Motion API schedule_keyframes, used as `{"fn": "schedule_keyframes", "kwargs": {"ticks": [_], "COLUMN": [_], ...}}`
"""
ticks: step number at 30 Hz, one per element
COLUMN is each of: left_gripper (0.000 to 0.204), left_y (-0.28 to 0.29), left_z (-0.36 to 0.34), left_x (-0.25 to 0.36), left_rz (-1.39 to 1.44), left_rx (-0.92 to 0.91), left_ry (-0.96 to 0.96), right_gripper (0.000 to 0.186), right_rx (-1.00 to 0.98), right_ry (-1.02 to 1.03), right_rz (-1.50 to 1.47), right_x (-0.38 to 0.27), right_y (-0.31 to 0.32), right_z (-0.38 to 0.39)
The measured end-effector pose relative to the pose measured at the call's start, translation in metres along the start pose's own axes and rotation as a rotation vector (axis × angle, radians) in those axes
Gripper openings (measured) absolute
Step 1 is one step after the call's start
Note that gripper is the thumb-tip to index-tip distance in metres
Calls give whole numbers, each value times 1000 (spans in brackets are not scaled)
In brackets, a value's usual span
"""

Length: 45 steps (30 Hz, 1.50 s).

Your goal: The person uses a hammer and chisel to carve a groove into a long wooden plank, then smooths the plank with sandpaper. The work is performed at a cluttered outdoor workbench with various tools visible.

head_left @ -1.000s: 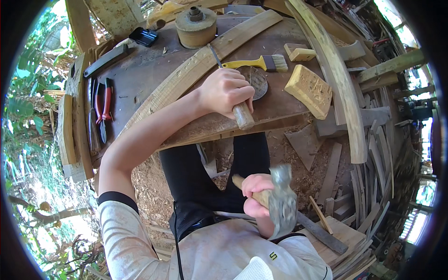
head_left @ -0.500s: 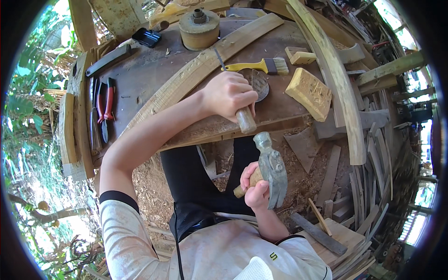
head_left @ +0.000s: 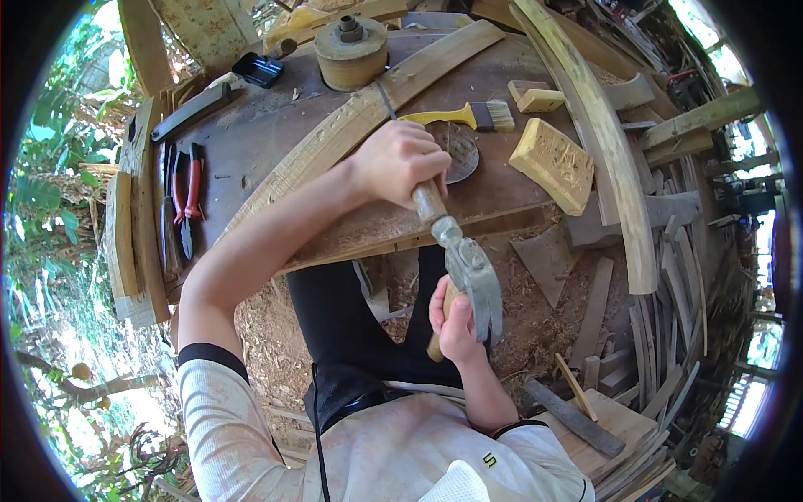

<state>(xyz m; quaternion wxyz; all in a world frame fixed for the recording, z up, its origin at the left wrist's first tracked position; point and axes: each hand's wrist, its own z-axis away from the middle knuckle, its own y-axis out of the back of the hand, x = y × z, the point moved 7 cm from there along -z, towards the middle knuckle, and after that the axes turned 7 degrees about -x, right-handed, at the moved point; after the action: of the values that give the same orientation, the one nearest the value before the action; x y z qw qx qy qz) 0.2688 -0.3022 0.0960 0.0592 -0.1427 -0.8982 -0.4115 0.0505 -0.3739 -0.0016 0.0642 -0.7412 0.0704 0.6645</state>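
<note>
Left hand point(head_left: 403, 165), frame centre: fist wrapped tight round smooth wooden handle of chisel point(head_left: 428, 202); thin metal blade lies across pale-grained curved board point(head_left: 314, 151). Right hand point(head_left: 452, 325), below centre: fingers closed on wooden shaft of hammer point(head_left: 473, 272); dull grey claw head, round face against chisel butt. Just above right of left hand: round metal disc point(head_left: 463, 156), yellow-handled bristle brush point(head_left: 460, 115). Right of centre: rough-faced wood block point(head_left: 554, 165). Left: 1 pair red-handled pliers point(head_left: 193, 188) on worn brown surface point(head_left: 493, 189).
</note>
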Motion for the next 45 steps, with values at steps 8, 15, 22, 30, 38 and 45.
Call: {"fn": "schedule_keyframes", "kwargs": {"ticks": [8, 15, 22, 30, 38, 45], "left_gripper": [28, 29, 26, 43, 55, 53], "left_y": [-6, -5, 1, 16, 102, 123], "left_z": [-3, -7, -15, -6, 77, 138], "left_x": [5, 11, 21, 75, 70, 71], "left_rz": [-14, -132, -189, -462, -676, -674], "left_rx": [-37, -52, -8, -31, -72, -156], "left_ry": [-73, -42, -38, -143, 338, 636], "right_gripper": [47, 38, 33, 39, 53, 53], "right_rx": [-38, -80, -6, 103, 250, 249], "right_ry": [28, -220, -217, -137, -99, -130], "right_rz": [-87, -222, -473, -447, -438, -417], "right_x": [18, 41, 35, 46, 40, 35], "right_y": [9, 11, 24, 73, 107, 105], "right_z": [34, 65, 76, 96, 111, 97]}}
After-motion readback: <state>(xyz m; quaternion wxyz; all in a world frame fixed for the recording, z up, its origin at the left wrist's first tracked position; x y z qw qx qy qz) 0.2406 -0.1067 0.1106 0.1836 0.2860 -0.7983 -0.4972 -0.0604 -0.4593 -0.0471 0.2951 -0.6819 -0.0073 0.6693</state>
